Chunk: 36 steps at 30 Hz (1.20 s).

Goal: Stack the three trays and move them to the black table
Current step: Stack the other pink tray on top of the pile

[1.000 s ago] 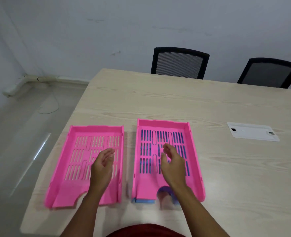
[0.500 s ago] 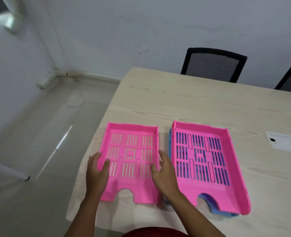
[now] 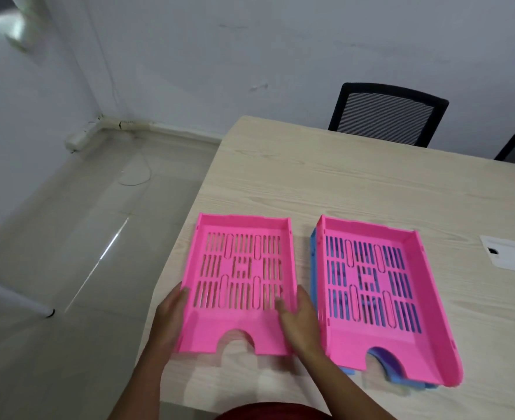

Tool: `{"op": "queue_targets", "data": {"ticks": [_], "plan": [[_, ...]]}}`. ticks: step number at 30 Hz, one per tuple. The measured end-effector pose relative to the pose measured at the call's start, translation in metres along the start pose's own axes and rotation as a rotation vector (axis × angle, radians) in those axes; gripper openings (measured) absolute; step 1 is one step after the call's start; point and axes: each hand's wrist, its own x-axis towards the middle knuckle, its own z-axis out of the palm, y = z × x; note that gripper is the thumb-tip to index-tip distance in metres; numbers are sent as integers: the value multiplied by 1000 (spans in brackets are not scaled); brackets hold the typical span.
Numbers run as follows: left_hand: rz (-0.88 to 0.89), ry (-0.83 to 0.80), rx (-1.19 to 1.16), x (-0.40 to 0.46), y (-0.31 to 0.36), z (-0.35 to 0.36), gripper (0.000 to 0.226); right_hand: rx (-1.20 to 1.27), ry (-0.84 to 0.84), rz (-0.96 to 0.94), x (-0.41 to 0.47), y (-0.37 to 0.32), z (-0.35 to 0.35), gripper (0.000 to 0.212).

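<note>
A single pink slotted tray [image 3: 241, 283] lies near the left edge of the light wooden table [image 3: 356, 183]. My left hand [image 3: 171, 316] grips its left wall and my right hand [image 3: 298, 319] grips its right wall, thumb inside. The tray's front looks slightly raised off the table. To its right sits a second pink tray [image 3: 380, 301], stacked on a blue tray [image 3: 313, 253] whose edges show at the left side and the front. No black table is in view.
Two black mesh chairs [image 3: 386, 113] stand behind the table's far side. A white cable panel [image 3: 510, 257] is set in the tabletop at the right. Left of the table is pale tiled floor [image 3: 68, 268], with a white wall behind.
Both hands moved left from above the stacked trays to the single pink tray and closed on its two sides. The camera view swung left.
</note>
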Motion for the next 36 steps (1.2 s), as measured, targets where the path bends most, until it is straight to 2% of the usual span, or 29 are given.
{"op": "queue_targets", "data": {"ticks": [4, 6, 10, 13, 16, 20, 25, 27, 30, 36], "plan": [[46, -53, -211, 2, 25, -10, 45, 40, 28, -213, 0, -29, -20, 67], [110, -74, -232, 2, 38, -9, 43, 84, 33, -276, -2, -40, -32, 61], [193, -119, -263, -5, 63, 11, 23, 135, 73, -328, -1, -43, -65, 55], [259, -166, -267, -15, 73, 39, 26, 177, 81, -310, -1, -33, -98, 53], [303, -218, -260, -32, 80, 82, 27, 212, 118, -280, 2, -13, -136, 43], [307, -251, -263, -59, 82, 147, 26, 267, 224, -231, 9, 24, -194, 40], [304, -340, -173, -79, 79, 209, 35, 304, 279, -182, 13, 67, -255, 43], [298, -358, -129, -85, 77, 225, 46, 315, 280, -182, 12, 76, -269, 39], [289, -374, -78, -92, 72, 240, 51, 321, 289, -148, 12, 91, -283, 39], [291, -365, 18, -102, 64, 255, 37, 357, 288, -120, 17, 109, -294, 39]]}}
